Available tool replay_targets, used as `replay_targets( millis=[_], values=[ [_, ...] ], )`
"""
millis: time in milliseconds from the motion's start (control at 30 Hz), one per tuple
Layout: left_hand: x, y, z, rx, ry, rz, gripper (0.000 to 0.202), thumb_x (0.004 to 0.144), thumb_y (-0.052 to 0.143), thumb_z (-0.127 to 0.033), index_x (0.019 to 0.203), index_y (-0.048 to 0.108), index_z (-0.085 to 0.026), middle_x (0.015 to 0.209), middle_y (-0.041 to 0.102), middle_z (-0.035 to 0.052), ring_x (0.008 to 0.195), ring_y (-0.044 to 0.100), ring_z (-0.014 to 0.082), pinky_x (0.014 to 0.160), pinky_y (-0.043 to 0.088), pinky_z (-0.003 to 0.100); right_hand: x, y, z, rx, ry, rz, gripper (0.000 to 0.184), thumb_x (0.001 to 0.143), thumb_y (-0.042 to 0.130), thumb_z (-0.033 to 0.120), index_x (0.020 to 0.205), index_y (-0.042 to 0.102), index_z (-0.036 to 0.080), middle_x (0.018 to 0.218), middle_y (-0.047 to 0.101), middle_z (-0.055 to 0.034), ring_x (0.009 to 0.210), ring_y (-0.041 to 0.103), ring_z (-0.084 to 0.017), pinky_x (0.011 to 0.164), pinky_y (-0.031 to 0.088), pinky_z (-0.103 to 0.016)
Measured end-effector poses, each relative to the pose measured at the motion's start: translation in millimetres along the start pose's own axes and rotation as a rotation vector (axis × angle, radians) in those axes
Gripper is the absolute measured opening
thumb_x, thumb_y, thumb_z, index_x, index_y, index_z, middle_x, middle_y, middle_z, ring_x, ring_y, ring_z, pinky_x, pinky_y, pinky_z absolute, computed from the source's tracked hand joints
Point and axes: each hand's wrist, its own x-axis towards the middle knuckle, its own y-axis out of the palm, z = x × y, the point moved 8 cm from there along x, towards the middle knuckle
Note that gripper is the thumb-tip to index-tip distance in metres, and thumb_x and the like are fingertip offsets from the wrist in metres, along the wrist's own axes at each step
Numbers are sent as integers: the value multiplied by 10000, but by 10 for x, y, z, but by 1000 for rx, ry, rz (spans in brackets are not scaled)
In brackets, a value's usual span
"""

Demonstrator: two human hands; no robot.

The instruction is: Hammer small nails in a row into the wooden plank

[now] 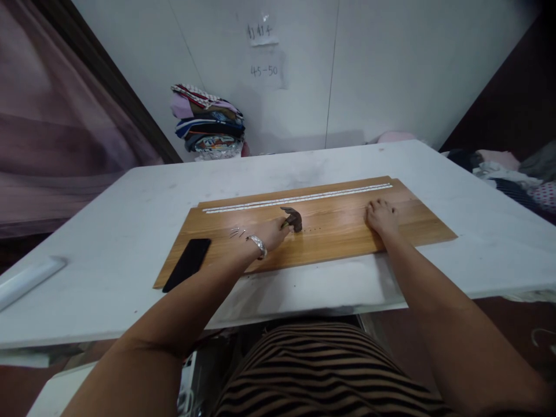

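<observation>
A long wooden board (339,231) lies on the white table (108,243). My left hand (271,231), with a bracelet on the wrist, is closed around the handle of a hammer (293,219) whose dark head rests on the board. Just right of the hammer head a short row of small nails (311,230) stands in the wood. My right hand (381,215) lies flat on the board further right, fingers spread. Loose nails (237,233) lie on the board left of my left hand. A pale strip (299,198) runs along the board's far edge.
A black phone (187,264) lies on the board's left end. A white bar (26,279) sits at the table's left edge. Folded clothes (208,124) are stacked against the wall behind. More fabric (508,171) lies off the table's right side.
</observation>
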Motion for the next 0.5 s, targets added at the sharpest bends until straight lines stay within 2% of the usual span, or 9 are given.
replay_targets(
  millis=[167, 400, 500],
  values=[
    [-21, -18, -25, 34, 2, 6, 415, 952, 411, -459, 1173, 651, -201, 878, 742, 66, 862, 681, 235, 766, 471, 328, 6, 16, -11, 14, 2, -7, 478, 1025, 218, 332, 1192, 634, 165, 1322, 590, -183, 1217, 472, -300, 998, 347, -472],
    [1, 18, 14, 13, -7, 16, 422, 952, 410, -451, 1196, 639, -192, 877, 742, 73, 841, 683, 235, 736, 465, 327, 16, 26, -16, 15, -2, -18, 483, 1025, 214, 330, 1177, 638, 158, 1309, 591, -190, 1219, 471, -310, 1012, 337, -487],
    [5, 10, 30, -3, -5, -13, 409, 939, 440, -469, 1165, 659, -208, 854, 739, 63, 819, 684, 231, 743, 473, 325, 24, 32, -20, 13, -3, -16, 481, 1024, 220, 329, 1179, 640, 156, 1309, 592, -191, 1217, 472, -311, 1014, 337, -490]
  ],
)
